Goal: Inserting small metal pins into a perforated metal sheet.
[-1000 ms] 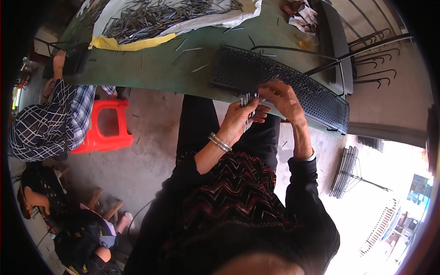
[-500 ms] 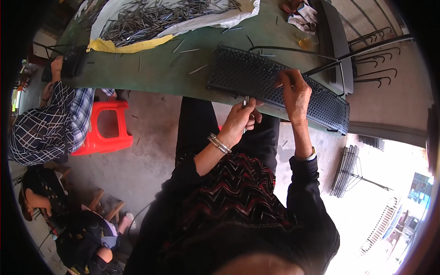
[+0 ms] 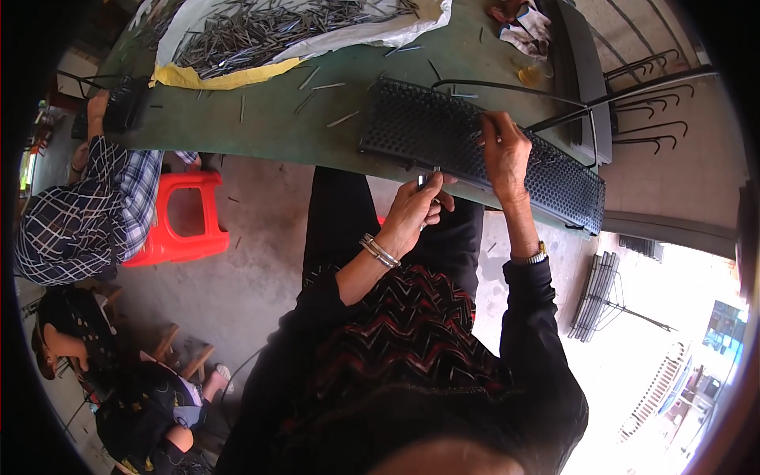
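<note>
A long black perforated metal panel (image 3: 443,127) lies slantwise along the near edge of the green table, with a bent black metal rod (image 3: 507,89) rising from its far side. My right hand (image 3: 507,158) is over the middle of the panel, its fingers pinched together at the surface; whatever they hold is hidden. Just off the panel's near edge, my left hand (image 3: 410,212) is closed around slim shiny metal pins (image 3: 422,183), whose ends show above the thumb and below the fingers. How many it holds I cannot tell.
A white sack (image 3: 396,33) with a yellow edge holds a heap of metal pins (image 3: 253,36); several lie loose on the green table (image 3: 261,131). Gloves (image 3: 524,32) and stacked dark panels (image 3: 582,87) are at the right. A red stool (image 3: 210,214) and a co-worker (image 3: 75,214) are left.
My right hand has shifted slightly up and left over the panel. The metal in my left hand has tilted a little. The panel stays nearly in place.
</note>
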The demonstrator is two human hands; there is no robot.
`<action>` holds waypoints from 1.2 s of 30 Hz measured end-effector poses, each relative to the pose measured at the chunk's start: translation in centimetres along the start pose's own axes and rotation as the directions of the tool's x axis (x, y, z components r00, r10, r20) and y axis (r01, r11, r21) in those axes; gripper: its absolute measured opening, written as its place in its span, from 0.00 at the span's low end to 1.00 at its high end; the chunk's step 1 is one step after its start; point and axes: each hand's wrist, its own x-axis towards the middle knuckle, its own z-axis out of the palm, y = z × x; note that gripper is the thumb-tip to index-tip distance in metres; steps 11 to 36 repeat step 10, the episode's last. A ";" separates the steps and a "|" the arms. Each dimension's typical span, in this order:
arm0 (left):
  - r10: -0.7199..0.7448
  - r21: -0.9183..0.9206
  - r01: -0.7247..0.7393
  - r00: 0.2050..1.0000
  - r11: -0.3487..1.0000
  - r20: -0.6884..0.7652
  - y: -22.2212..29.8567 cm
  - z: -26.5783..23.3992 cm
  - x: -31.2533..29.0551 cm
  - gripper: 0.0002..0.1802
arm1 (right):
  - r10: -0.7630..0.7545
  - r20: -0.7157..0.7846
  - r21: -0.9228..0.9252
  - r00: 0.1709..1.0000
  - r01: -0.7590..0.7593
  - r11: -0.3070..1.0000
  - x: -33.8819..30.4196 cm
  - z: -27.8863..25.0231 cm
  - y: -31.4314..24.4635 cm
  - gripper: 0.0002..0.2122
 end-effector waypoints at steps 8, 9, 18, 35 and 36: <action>0.035 0.015 -0.036 0.999 0.999 0.034 0.1 -0.2 0.0 0.16 | -0.108 0.097 -0.172 0.989 0.124 0.977 -0.2 1.3 0.6 0.04; 0.039 0.043 -0.041 0.998 0.998 0.039 0.1 -0.2 0.0 0.16 | -0.062 0.126 -0.229 0.990 0.090 0.969 -0.3 1.4 0.6 0.04; 0.045 0.070 -0.048 0.998 0.996 0.044 0.2 -0.3 0.0 0.17 | -0.001 0.139 -0.245 0.990 0.035 0.969 -0.4 1.3 0.0 0.04; 0.045 0.070 -0.048 0.998 0.996 0.044 0.2 -0.3 0.0 0.17 | -0.001 0.139 -0.245 0.990 0.035 0.969 -0.4 1.3 0.0 0.04; 0.045 0.070 -0.048 0.998 0.996 0.044 0.2 -0.3 0.0 0.17 | -0.001 0.139 -0.245 0.990 0.035 0.969 -0.4 1.3 0.0 0.04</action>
